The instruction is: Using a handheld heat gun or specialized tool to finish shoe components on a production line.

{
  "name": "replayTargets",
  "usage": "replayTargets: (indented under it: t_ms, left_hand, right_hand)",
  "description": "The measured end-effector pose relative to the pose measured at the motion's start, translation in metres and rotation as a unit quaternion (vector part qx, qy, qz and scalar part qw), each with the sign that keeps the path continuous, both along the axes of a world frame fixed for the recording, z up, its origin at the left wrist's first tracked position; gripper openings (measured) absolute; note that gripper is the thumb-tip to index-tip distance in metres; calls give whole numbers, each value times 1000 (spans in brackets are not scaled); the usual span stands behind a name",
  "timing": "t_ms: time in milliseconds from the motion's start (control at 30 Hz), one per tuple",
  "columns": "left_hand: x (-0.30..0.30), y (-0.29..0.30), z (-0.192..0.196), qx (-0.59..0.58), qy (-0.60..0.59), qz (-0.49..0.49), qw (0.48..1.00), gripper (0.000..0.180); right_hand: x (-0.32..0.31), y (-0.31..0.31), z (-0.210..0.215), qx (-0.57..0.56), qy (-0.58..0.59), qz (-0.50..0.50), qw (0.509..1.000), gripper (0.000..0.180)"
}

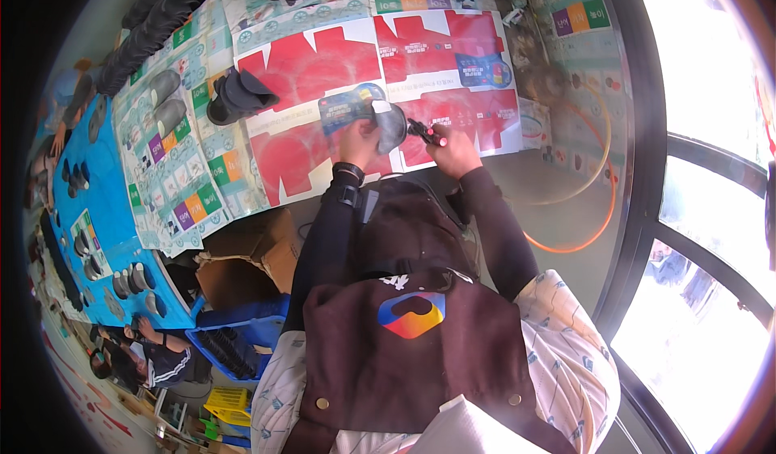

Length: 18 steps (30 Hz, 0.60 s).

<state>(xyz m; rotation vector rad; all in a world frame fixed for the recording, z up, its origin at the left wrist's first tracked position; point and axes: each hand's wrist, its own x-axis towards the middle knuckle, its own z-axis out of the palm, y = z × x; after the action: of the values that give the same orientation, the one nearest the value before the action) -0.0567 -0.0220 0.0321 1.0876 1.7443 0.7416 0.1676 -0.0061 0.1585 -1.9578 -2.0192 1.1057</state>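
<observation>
My left hand grips a dark grey curved part together with a blue printed card above the table. My right hand holds a small black tool with a pink-red tip against that grey part. Both forearms wear black sleeves, with a black watch on my left wrist. Beneath the hands lie red and white flattened cardboard sheets on the table.
A stack of black moulded parts lies on the sheets to the left, and more line the far edge. A cardboard box and blue crate stand lower left. Other people work at a blue table. Orange hoops lie on the right.
</observation>
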Motion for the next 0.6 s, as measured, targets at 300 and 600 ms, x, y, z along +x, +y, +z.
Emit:
replayTargets:
  t_ms: [300, 600]
  left_hand:
    - [-19, -6, -56, 15, 74, 12, 997, 40]
    - [-56, -6, -29, -33, 42, -63, 997, 38]
  right_hand:
    - [-18, 0, 19, -199, 174, -101, 959, 31]
    - [-16, 26, -9, -123, 165, -112, 972, 34]
